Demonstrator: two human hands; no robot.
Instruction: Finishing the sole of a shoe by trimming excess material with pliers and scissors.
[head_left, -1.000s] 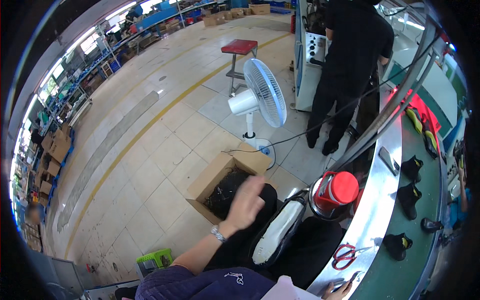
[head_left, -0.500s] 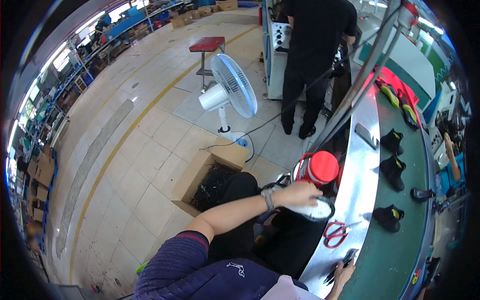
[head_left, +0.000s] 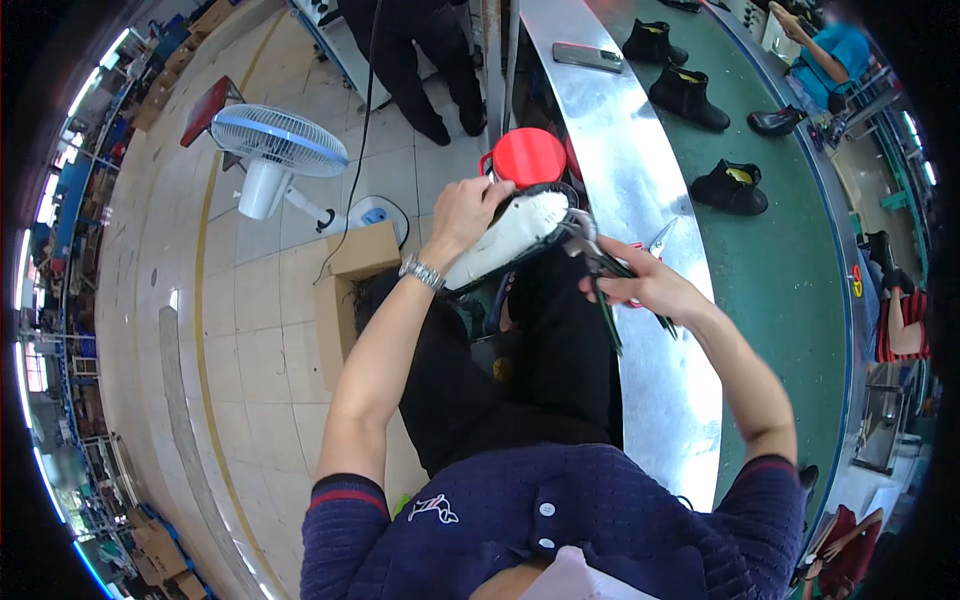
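Note:
My left hand (head_left: 468, 212) grips a shoe (head_left: 510, 240) with a white inner sole facing up, held over my lap in front of me. A watch sits on that wrist. My right hand (head_left: 640, 285) holds dark pliers (head_left: 592, 265) whose jaws touch the toe end of the shoe. Just beyond the shoe stands a red round container (head_left: 528, 157). Red-handled scissors (head_left: 650, 243) lie on the shiny metal rim (head_left: 640, 380) of the conveyor, partly hidden behind my right hand.
A green conveyor belt (head_left: 800, 270) carries several black boots (head_left: 730, 187). A phone (head_left: 587, 57) lies on the metal rim. An open cardboard box (head_left: 345, 280) and a white fan (head_left: 275, 150) stand on the tiled floor to my left. A person in black (head_left: 410, 50) stands ahead; other workers sit at right.
My left hand rose from the box on the floor and brought the shoe up in front of me. My right hand came up with the pliers to its toe.

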